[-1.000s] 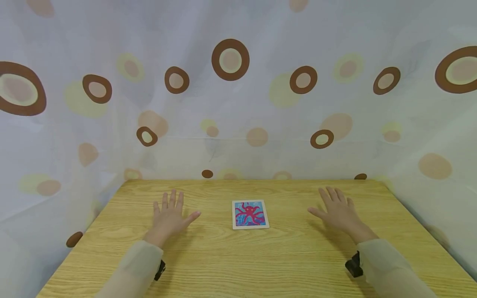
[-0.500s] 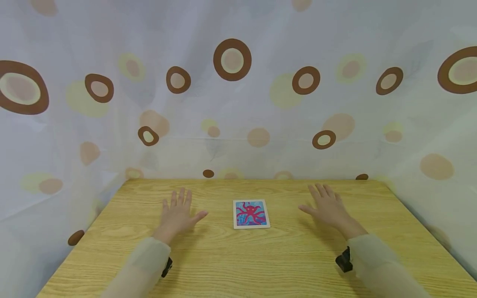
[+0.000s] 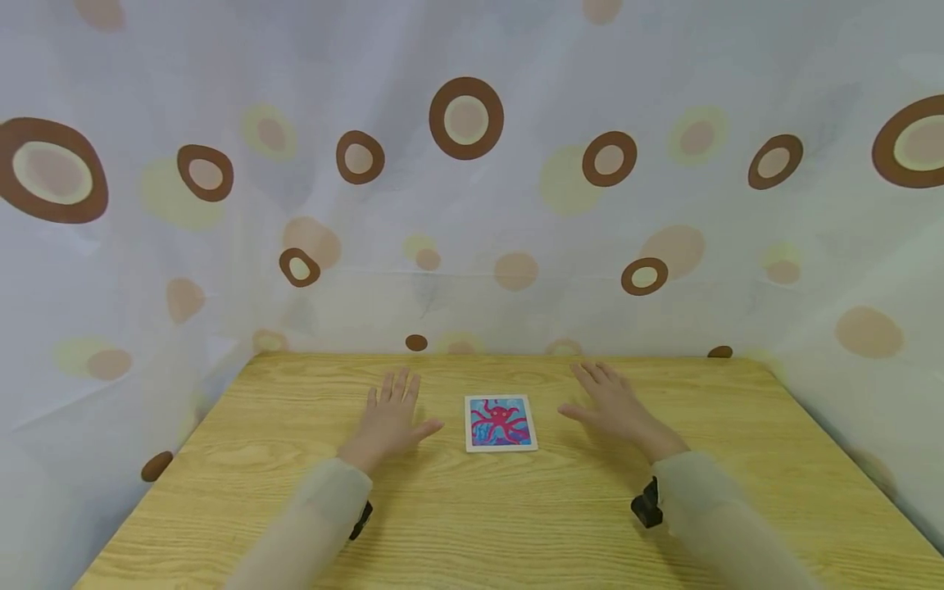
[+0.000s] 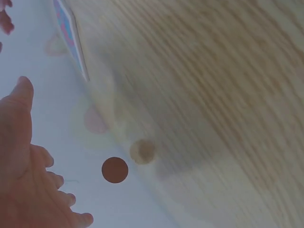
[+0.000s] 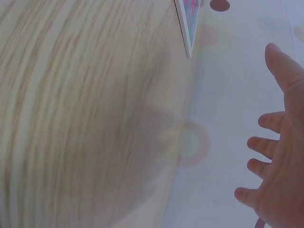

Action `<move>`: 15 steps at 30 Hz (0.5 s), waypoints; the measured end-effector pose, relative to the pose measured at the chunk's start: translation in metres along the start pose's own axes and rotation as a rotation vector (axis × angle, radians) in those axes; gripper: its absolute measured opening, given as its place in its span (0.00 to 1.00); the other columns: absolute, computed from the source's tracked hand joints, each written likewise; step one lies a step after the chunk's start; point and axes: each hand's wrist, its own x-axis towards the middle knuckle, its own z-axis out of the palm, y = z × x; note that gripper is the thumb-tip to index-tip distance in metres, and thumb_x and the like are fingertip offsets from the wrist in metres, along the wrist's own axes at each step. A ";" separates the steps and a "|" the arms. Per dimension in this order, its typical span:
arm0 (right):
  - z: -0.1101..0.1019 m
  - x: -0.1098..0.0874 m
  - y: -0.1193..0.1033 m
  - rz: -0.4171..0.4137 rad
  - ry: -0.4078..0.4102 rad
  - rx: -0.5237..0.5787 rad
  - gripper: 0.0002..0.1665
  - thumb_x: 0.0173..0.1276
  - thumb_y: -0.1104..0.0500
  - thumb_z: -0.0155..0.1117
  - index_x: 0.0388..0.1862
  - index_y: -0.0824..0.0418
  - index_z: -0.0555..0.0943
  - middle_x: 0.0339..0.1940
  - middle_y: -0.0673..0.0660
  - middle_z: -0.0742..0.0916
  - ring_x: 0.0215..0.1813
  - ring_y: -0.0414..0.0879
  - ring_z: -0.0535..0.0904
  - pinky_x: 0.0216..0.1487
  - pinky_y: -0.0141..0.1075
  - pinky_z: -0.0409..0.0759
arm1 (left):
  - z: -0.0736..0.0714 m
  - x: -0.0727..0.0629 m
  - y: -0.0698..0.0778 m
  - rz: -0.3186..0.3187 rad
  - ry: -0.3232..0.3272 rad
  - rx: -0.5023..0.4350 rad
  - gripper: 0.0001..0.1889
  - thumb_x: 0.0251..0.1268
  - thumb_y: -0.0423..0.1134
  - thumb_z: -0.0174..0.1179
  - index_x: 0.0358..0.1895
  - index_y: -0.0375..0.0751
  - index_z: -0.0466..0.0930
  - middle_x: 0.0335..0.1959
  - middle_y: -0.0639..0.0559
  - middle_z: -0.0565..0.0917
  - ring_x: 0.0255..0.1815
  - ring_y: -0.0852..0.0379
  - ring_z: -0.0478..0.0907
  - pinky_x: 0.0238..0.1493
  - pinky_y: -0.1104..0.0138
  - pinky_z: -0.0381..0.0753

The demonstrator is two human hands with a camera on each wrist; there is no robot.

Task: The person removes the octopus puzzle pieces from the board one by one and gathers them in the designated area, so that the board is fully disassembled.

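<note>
A square white-framed picture tile [image 3: 501, 423] with a red octopus on blue lies flat on the wooden table. Left of it my left hand [image 3: 387, 422] hovers with spread fingers, thumb pointing toward the tile, holding nothing. On the other side my right hand [image 3: 615, 410] is held likewise, fingers straight and apart, its thumb nearest the tile. Both wrist views catch only a sliver of the tile [image 4: 71, 35], past the thumb. The left palm [image 4: 28, 190] and the right palm [image 5: 289, 175] show bare.
The light wood table [image 3: 472, 524] reaches back to a white curtain [image 3: 472, 213] printed with brown rings and pale dots. This curtain also closes in the left and right sides. A small black device [image 3: 647, 504] sits at each wrist, by the pale sleeves.
Both hands have moved inward, the left to the right and the right to the left, nearing the tile from either side. The tile stays in place; the head view has shifted slightly.
</note>
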 end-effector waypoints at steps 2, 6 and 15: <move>0.004 0.004 -0.002 -0.020 -0.007 0.034 0.46 0.65 0.43 0.58 0.68 0.73 0.57 0.67 0.73 0.61 0.67 0.71 0.49 0.62 0.65 0.46 | 0.006 0.005 0.003 0.031 -0.010 -0.002 0.44 0.64 0.61 0.49 0.72 0.33 0.44 0.72 0.37 0.42 0.71 0.39 0.35 0.66 0.43 0.41; 0.014 0.013 -0.006 -0.043 -0.033 0.106 0.45 0.64 0.45 0.60 0.68 0.73 0.58 0.66 0.74 0.62 0.67 0.70 0.50 0.62 0.64 0.49 | 0.019 0.013 0.008 0.097 -0.011 -0.010 0.43 0.65 0.59 0.49 0.71 0.32 0.45 0.72 0.37 0.45 0.71 0.39 0.37 0.66 0.45 0.44; 0.038 0.028 -0.012 -0.051 -0.146 0.160 0.43 0.64 0.50 0.62 0.68 0.73 0.59 0.66 0.71 0.63 0.68 0.67 0.51 0.64 0.60 0.50 | 0.034 0.019 0.022 0.195 -0.030 -0.009 0.42 0.63 0.58 0.52 0.70 0.31 0.51 0.71 0.37 0.51 0.70 0.40 0.45 0.66 0.47 0.49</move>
